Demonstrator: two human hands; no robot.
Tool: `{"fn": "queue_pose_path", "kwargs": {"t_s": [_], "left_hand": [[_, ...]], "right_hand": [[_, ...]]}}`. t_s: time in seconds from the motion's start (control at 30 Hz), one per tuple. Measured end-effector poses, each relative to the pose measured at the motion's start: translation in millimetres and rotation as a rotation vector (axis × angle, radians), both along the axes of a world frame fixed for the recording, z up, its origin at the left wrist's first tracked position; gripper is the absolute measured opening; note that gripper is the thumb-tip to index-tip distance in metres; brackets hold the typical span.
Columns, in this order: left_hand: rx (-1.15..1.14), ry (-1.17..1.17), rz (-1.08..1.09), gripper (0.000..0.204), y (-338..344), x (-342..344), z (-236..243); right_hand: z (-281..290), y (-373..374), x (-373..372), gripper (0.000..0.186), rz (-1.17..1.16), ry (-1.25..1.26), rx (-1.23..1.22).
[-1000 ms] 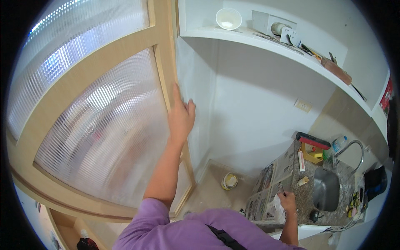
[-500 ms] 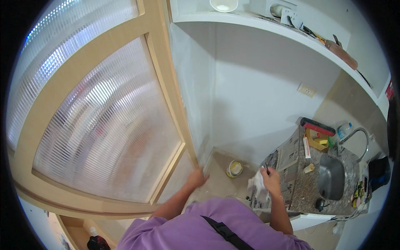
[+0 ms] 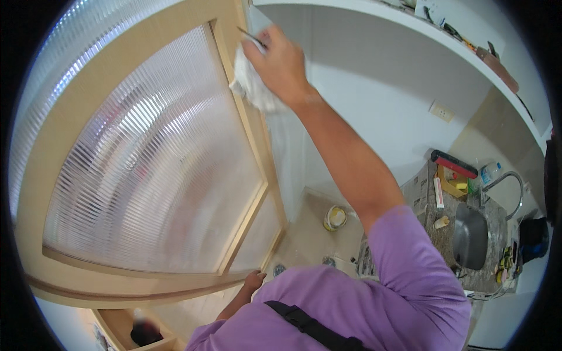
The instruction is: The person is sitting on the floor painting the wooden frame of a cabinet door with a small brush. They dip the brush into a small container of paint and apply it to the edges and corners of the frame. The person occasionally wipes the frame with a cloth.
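A light wooden door [image 3: 237,117] with ribbed translucent panes [image 3: 158,175] fills the left side. My right hand [image 3: 280,64] is raised at the upper part of its frame. It is closed on a white cloth [image 3: 252,82] and a thin dark stick-like tool [image 3: 250,37], whose tip points left toward the wood. The cloth hangs against the frame edge. Low down, my left hand [image 3: 254,281] is at the door's lower edge, small in view, its fingers closed there.
A white shelf [image 3: 351,7] carrying tools curves along the top. On the floor stands an open paint bucket [image 3: 335,218]. The counter at right holds a steel sink [image 3: 470,237], a tap [image 3: 518,199], a yellow box [image 3: 452,182], a plastic bottle [image 3: 490,171] and a red-and-black case [image 3: 454,164].
My right hand has risen from beside the counter to the upper door frame, carrying the cloth and thin tool. My left hand has dropped lower along the door's edge.
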State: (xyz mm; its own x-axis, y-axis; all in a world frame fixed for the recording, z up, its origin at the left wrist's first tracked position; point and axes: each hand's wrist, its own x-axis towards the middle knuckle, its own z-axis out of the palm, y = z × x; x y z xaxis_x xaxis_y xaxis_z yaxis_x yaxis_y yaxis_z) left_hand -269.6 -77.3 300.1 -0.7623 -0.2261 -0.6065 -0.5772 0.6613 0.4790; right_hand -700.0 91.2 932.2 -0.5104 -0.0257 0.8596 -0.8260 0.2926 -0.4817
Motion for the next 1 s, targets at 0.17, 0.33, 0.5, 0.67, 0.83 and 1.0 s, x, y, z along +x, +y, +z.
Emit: {"fn": "queue_pose_path", "kwargs": {"t_s": [0.17,0.33,0.5,0.67,0.83,1.0], "left_hand": [[0.061,-0.123,0.112,0.066,4.9,62.8,-1.3],[0.095,-0.167,0.123,0.065,1.8,86.7,-1.4],[0.096,-0.186,0.113,0.064,-8.6,89.7,-1.1],[0.099,-0.189,0.144,0.063,-11.4,92.2,4.5],[0.113,-0.187,0.138,0.062,-4.4,83.5,12.2],[0.102,-0.194,0.109,0.061,-2.9,77.8,22.4]], "right_hand": [[-49.1,-35.6,-19.5,0.03,-0.045,-0.04,-0.01],[-236.7,-29.6,13.0,0.027,-0.098,-0.237,0.073],[-250.5,-28.1,10.1,0.027,-0.097,-0.187,0.048],[-47.2,-42.6,-14.7,0.018,-0.139,0.218,-0.064],[-17.3,-43.6,-14.2,0.018,-0.16,0.211,-0.045],[-242.3,-29.5,13.3,0.019,-0.212,-0.094,0.174]]}}
